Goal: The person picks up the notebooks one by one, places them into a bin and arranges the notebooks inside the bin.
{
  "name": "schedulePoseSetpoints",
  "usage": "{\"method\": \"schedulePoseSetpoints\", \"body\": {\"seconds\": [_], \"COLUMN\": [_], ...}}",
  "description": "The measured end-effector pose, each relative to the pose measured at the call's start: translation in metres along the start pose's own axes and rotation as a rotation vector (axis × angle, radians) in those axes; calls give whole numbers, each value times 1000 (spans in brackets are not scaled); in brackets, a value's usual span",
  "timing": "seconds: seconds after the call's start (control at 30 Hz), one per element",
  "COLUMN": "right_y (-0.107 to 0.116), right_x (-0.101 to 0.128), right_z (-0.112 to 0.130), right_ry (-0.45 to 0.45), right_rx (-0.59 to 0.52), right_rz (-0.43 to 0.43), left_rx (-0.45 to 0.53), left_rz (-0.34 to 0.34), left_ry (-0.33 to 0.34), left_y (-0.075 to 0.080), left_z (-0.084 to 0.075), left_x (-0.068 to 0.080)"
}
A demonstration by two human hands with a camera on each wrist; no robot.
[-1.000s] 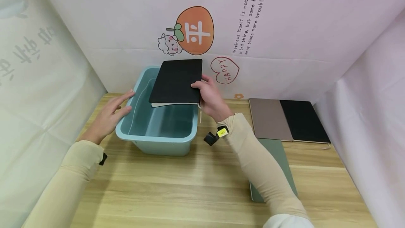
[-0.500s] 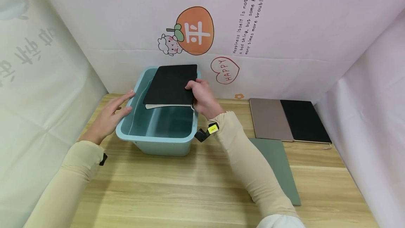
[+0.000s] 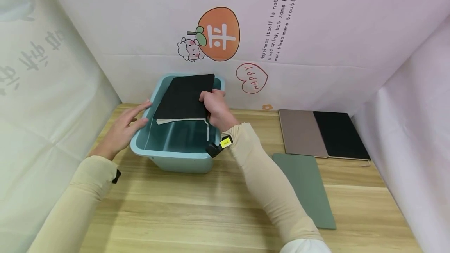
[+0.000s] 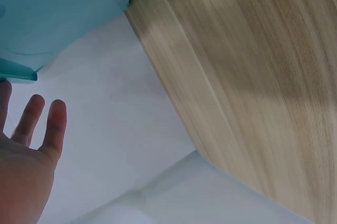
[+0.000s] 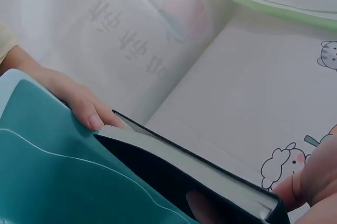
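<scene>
My right hand (image 3: 214, 106) grips a black notebook (image 3: 183, 97) by its right edge, holding it tilted over the open teal plastic bin (image 3: 175, 159). In the right wrist view the black notebook (image 5: 184, 176) shows its pale page edge above the teal bin (image 5: 47, 171), with my thumb (image 5: 310, 182) on its cover. My left hand (image 3: 123, 130) rests with straight fingers against the bin's left rim; in the left wrist view the left hand's fingers (image 4: 45, 124) are spread beside the bin's corner (image 4: 21, 74).
On the wooden table (image 3: 211, 206), a brown notebook (image 3: 302, 132) and another black notebook (image 3: 339, 134) lie side by side at the back right. A green notebook (image 3: 306, 188) lies in front of them. Patterned sheet walls close in the back and both sides.
My right hand has carried the black notebook left and lower, from above the bin's right rim to over its inside. The right arm has moved off the green notebook. The left hand stayed put.
</scene>
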State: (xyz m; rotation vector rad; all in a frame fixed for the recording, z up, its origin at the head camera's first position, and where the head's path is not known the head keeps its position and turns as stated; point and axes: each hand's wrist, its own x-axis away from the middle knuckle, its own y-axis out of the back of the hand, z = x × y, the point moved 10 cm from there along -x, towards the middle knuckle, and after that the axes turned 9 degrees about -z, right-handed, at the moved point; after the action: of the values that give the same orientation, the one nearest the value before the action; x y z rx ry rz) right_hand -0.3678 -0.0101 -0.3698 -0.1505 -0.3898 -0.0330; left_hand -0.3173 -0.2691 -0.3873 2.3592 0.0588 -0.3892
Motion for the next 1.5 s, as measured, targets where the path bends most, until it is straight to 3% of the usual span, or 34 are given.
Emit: {"method": "schedulePoseSetpoints", "body": {"seconds": [0.37,0.83,1.23,1.5], "right_y": [-3,-23,-20,-19], "right_x": [-13,-16,-19,-21], "right_z": [-7,-3,-10,-12], "right_ry": [7,54,125,93], "right_rx": [67,60,16,54], "right_rz": [-81,-76,-111,-108], "left_rx": [-12,-33,-21,-38], "left_rz": [9,26,7,7], "left_ry": [11,-4,51,46], "left_y": [-1,1,1,0], "left_z": [1,-2,3,1], "left_x": [-1,-3,1,-1]}}
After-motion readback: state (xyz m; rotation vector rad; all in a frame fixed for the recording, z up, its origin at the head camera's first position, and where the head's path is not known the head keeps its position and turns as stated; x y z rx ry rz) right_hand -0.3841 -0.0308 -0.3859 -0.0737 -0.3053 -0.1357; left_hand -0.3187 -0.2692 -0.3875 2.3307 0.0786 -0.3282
